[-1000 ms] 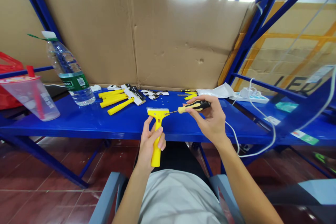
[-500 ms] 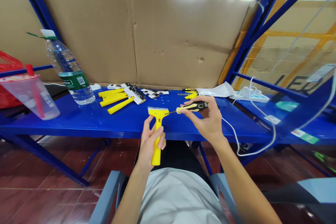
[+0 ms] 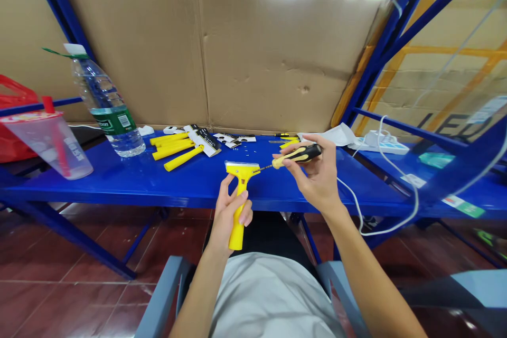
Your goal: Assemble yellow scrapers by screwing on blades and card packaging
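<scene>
My left hand (image 3: 232, 210) is wrapped round the handle of a yellow scraper (image 3: 238, 229), its wide head up and a clear strip along the top edge. My right hand (image 3: 319, 174) grips a black and cream screwdriver (image 3: 299, 155), fingers round its handle. The screwdriver's thin shaft points left and slightly down, its tip at the right end of the scraper head, by a screw spot. Several small screws (image 3: 246, 151) lie on the blue table behind the scraper. Whether the tip sits in a screw slot is too small to tell.
Several yellow scraper handles (image 3: 178, 149) and black-and-white cards (image 3: 206, 141) lie at the back left of the blue table (image 3: 130, 185). A water bottle (image 3: 113, 111) and a plastic cup (image 3: 59, 142) stand left. A white bag (image 3: 330, 134), power strip (image 3: 380, 143) and cable (image 3: 358, 211) are right.
The screwdriver handle has tilted up a little and shifted slightly right with my right hand. Its tip stays at the scraper head, and my left hand keeps its hold. The view has shifted slightly.
</scene>
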Demonstrator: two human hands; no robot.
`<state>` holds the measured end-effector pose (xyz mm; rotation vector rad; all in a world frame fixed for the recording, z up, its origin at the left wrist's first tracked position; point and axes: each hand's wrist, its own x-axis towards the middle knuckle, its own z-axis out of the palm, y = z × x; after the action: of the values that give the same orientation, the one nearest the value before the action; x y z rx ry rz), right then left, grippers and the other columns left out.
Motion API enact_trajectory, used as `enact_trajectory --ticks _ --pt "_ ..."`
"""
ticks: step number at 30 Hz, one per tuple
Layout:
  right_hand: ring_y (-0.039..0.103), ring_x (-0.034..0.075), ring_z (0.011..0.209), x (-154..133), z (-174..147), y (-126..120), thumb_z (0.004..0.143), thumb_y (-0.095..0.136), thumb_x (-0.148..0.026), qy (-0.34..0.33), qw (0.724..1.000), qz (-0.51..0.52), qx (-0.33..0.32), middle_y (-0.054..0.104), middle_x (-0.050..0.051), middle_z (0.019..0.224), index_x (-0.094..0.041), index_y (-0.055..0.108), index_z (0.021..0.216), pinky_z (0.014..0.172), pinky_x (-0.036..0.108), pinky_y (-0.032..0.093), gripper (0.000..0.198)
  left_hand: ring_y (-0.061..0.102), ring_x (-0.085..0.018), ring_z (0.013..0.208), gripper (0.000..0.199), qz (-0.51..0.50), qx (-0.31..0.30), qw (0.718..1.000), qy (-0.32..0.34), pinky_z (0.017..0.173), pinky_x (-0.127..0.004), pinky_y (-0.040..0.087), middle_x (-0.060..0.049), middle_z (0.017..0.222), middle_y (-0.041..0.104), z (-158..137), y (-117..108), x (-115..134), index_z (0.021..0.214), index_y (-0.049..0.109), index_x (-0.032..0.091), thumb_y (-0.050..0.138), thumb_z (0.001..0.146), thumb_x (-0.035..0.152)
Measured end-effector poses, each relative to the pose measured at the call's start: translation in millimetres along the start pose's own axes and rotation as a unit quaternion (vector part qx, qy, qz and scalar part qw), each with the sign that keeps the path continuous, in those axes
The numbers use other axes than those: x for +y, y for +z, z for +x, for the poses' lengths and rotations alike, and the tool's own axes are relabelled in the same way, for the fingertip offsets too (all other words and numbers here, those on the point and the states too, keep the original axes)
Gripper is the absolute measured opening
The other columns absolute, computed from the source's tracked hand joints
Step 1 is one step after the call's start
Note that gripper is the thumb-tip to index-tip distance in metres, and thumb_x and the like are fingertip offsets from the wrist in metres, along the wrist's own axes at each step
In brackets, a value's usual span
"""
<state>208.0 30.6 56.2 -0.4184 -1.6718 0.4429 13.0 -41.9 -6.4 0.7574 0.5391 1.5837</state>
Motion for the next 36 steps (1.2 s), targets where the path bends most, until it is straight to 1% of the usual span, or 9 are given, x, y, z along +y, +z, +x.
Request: enact_trajectory --ticks 3,8,14,19,24,28,30,33,36 --pt "0.085 0.024 0.100 5 -1 -3 0.097 0.087 -0.034 -0.005 0.999 -0.046 0.025 0.076 0.002 0.109 -0.031 0.056 0.135 0.094 0.041 0.072 0.049 0.043 0.003 0.044 0.065 -0.002 0.004 1.000 0.000 0.041 -0.017 0.039 -0.005 0.133 0.071 0 0 0 0.144 0.057 0.035 0.088 0.089 0.022" --pt "0.079 0.025 0.123 2 -2 -4 0.105 0.077 -0.035 0.012 0.999 -0.004 -0.043 0.066 0.012 0.146 -0.030 0.054 0.138 0.106 0.045 0.068 0.041 0.043 0.002 0.045 0.062 0.000 0.013 1.000 0.005 0.043 -0.017 0.041 0.000 0.118 0.071 0 -3 2 0.142 0.056 0.035 0.088 0.090 0.022" --pt "0.082 0.023 0.099 -2 1 -1 0.094 0.091 -0.036 0.003 0.997 -0.067 0.025 0.074 0.003 0.106 -0.027 0.064 0.114 0.097 0.042 0.069 0.035 0.043 0.002 0.044 0.064 0.010 0.010 1.000 0.004 0.043 -0.017 0.040 0.000 0.116 0.070 0 -2 2 0.143 0.055 0.034 0.089 0.090 0.023" --pt "0.078 0.027 0.123 -4 1 -2 0.102 0.081 -0.040 0.030 0.999 0.003 -0.031 0.071 0.010 0.136 -0.030 0.059 0.126 0.107 0.048 0.067 0.034 0.043 0.001 0.044 0.065 0.010 0.016 1.000 0.008 0.042 -0.017 0.041 0.000 0.115 0.070 0 -1 2 0.143 0.054 0.034 0.088 0.090 0.023" --pt "0.084 0.026 0.101 -3 1 -1 0.093 0.092 -0.037 0.035 0.999 -0.023 0.024 0.077 0.003 0.106 -0.029 0.062 0.114 0.097 0.045 0.070 0.038 0.044 0.002 0.044 0.064 0.005 0.012 1.000 0.008 0.042 -0.017 0.041 -0.003 0.128 0.071 0 -1 1 0.143 0.055 0.034 0.088 0.090 0.022" --pt "0.078 0.027 0.124 -4 2 -2 0.099 0.085 -0.039 0.042 0.998 0.024 -0.028 0.073 0.008 0.134 -0.030 0.058 0.123 0.110 0.049 0.066 0.037 0.045 0.002 0.044 0.064 0.004 0.012 1.000 0.012 0.043 -0.017 0.041 -0.004 0.129 0.072 0 -2 1 0.144 0.054 0.034 0.088 0.090 0.021" --pt "0.079 0.027 0.122 -5 2 -3 0.098 0.085 -0.038 0.043 0.998 0.027 -0.036 0.075 0.007 0.130 -0.030 0.058 0.123 0.107 0.048 0.067 0.038 0.044 0.002 0.044 0.064 0.002 0.007 1.000 0.011 0.042 -0.017 0.041 -0.004 0.131 0.071 0 -1 1 0.144 0.055 0.034 0.088 0.090 0.022" --pt "0.083 0.025 0.103 -5 1 -2 0.093 0.091 -0.037 0.033 0.999 -0.025 0.009 0.077 0.003 0.109 -0.030 0.062 0.118 0.096 0.044 0.070 0.039 0.044 0.002 0.045 0.062 0.002 0.002 1.000 0.007 0.042 -0.017 0.040 -0.003 0.128 0.071 0 -2 0 0.142 0.056 0.033 0.088 0.090 0.022" --pt "0.081 0.025 0.112 -6 1 -1 0.096 0.088 -0.037 0.021 1.000 -0.014 -0.005 0.073 0.005 0.123 -0.031 0.061 0.121 0.105 0.047 0.067 0.037 0.044 0.002 0.044 0.062 0.002 0.001 1.000 0.010 0.042 -0.018 0.040 -0.002 0.125 0.071 2 -5 -1 0.141 0.055 0.034 0.088 0.090 0.023"
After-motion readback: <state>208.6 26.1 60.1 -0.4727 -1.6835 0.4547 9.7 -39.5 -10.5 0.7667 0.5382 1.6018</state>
